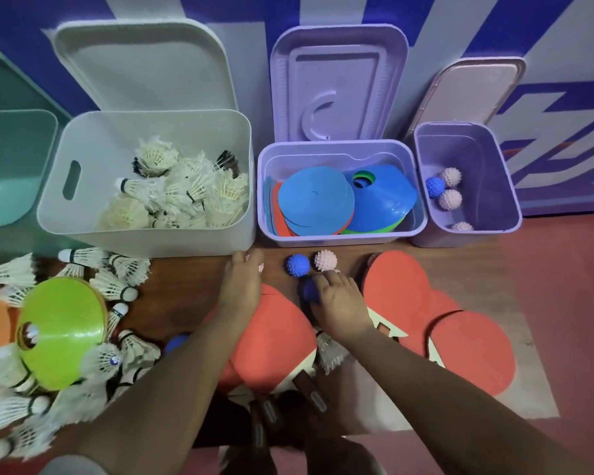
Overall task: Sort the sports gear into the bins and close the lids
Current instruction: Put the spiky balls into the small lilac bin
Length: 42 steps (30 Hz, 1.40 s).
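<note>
1. Four bins are standing open along the wall in the head view: a teal bin (12, 166), a white bin (62, 200), a purple bin (326, 238) and a small bin (494, 186). The white lid (141, 66), purple lid (336, 80) and pale lid (474, 90) are leaning upright behind them, so nothing is being closed yet.
2. Sorting is looking roughly partway done. Binned shuttlecocks (179, 190) are piling up in the white bin, discs and cones (340, 200) are lying in the purple bin, and spiky balls (448, 188) are sitting in the small bin.
3. Plenty is waiting on the table: loose shuttlecocks (117, 269), a green cone (60, 327), red paddles (408, 296), a blue ball (298, 265) and a pink ball (325, 260).
4. The right hand (336, 299) is grasping a dark blue ball (309, 291), just beside those two balls.
5. The left hand (240, 279) is curling down near the white bin's front. Something pale pink is peeking out at its fingertips, but I cannot tell whether it is being held.
6. The frame edge is cutting off the teal bin, and the left forearm is partly hiding another ball (177, 341).
</note>
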Each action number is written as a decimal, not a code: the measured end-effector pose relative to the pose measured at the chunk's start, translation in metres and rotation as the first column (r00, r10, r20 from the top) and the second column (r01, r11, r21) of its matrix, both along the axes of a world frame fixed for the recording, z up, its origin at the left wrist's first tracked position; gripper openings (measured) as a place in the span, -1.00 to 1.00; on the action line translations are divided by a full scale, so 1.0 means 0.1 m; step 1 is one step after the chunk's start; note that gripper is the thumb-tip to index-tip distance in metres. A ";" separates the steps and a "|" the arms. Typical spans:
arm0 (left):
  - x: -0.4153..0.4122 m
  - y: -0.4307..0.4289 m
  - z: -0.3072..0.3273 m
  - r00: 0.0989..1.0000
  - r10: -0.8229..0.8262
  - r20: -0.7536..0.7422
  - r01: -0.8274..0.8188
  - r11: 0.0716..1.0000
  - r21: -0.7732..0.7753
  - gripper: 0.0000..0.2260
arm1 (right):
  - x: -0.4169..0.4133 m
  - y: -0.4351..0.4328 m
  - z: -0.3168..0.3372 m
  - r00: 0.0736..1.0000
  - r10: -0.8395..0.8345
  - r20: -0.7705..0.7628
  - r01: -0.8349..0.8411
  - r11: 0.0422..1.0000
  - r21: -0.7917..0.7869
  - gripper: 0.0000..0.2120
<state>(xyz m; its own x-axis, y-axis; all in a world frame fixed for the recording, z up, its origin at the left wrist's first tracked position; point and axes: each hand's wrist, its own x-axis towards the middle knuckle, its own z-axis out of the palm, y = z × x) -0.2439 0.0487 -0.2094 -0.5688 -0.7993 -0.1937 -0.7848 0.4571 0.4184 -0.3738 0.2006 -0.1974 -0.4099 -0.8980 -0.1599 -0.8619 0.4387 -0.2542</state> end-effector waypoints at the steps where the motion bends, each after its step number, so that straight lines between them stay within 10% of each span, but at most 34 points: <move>1: 0.02 -0.02 0.02 1.000 -0.003 0.002 0.003 1.000 0.001 -0.77 | -0.01 0.01 0.03 0.999 -0.017 0.043 0.019 0.999 -0.038 -0.57; 15: -0.51 0.55 1.03 0.855 -0.111 -0.507 0.175 0.981 0.079 -0.59 | -0.77 0.52 1.25 0.884 -0.157 0.440 0.346 0.853 -0.391 -0.59; 26: -2.49 0.95 1.20 0.877 -0.266 -0.400 0.327 0.941 0.091 -0.68 | -2.30 0.92 1.16 0.804 -0.511 0.304 0.590 0.749 -0.300 -0.66; 42: -2.89 1.01 0.93 0.860 -0.372 -0.350 0.408 0.912 0.033 -0.59 | -2.34 1.15 0.84 0.770 -0.505 0.390 0.626 0.715 -0.311 -0.68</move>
